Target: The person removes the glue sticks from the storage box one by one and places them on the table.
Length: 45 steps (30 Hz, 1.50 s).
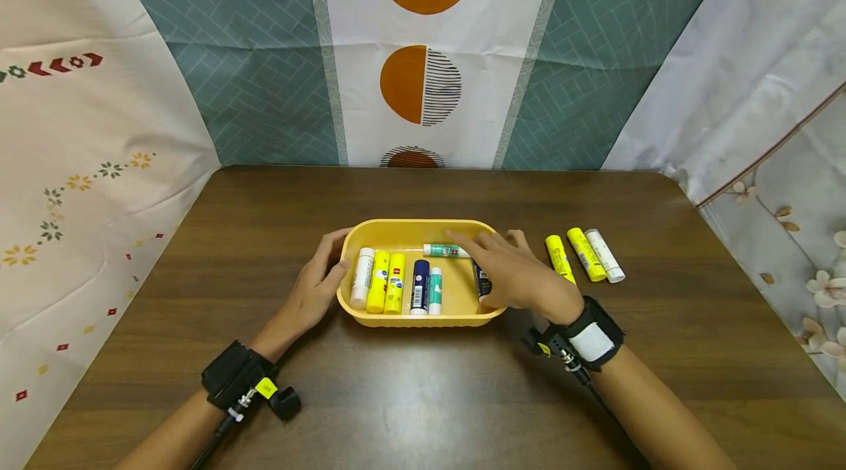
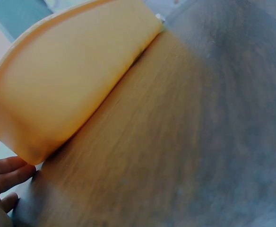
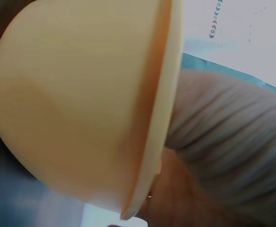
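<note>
A yellow plastic basket sits on the table, and my left hand holds its left end, thumb at the rim and fingers along the outer wall. Inside stand a white glue stick, two yellow glue sticks, a navy glue stick and a small teal-and-white stick. Another teal-and-white stick lies crosswise behind them. My right hand reaches over the right rim, fingers spread and blurred. A dark stick shows beside its thumb, partly hidden by the hand.
Right of the basket, two yellow glue sticks and a white one lie on the wooden table. A patterned cloth hangs behind the table's far edge, with more cloth at both sides.
</note>
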Motion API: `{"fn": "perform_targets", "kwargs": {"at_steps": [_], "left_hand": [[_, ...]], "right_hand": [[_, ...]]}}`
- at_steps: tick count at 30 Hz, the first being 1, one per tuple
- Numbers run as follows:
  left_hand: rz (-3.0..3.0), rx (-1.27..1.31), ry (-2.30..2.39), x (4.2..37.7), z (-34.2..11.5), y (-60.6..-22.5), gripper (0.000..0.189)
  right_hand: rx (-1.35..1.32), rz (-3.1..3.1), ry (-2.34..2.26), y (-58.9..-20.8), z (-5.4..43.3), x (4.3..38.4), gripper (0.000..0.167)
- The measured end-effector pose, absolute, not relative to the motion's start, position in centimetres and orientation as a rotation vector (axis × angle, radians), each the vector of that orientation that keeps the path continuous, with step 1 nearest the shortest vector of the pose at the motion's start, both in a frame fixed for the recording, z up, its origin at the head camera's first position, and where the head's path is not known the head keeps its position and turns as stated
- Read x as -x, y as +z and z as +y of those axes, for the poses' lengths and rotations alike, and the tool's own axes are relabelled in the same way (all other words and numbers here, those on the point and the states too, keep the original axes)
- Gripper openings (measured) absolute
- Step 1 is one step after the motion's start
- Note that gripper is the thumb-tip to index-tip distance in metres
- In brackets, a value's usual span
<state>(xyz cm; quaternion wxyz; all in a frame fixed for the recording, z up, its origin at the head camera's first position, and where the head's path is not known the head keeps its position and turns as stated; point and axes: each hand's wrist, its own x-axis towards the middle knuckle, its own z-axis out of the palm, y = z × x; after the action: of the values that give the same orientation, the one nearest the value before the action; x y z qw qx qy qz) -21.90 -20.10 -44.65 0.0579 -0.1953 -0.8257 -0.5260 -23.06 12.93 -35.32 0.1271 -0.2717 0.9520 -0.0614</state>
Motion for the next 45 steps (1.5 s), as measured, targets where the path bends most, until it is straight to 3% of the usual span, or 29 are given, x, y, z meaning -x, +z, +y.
{"fn": "perform_targets", "kwargs": {"at_steps": [23,45], "left_hand": [[-2.519,0.558,-1.588,22.0,-20.4,-44.7,0.046],[-2.504,0.567,-1.592,22.0,-20.1,-44.7,0.044]], "right_hand": [[0.813,2.757,-0.157,-36.1,12.5,23.5,0.110],[0.854,2.746,-0.543,-35.2,13.6,23.6,0.107]]}}
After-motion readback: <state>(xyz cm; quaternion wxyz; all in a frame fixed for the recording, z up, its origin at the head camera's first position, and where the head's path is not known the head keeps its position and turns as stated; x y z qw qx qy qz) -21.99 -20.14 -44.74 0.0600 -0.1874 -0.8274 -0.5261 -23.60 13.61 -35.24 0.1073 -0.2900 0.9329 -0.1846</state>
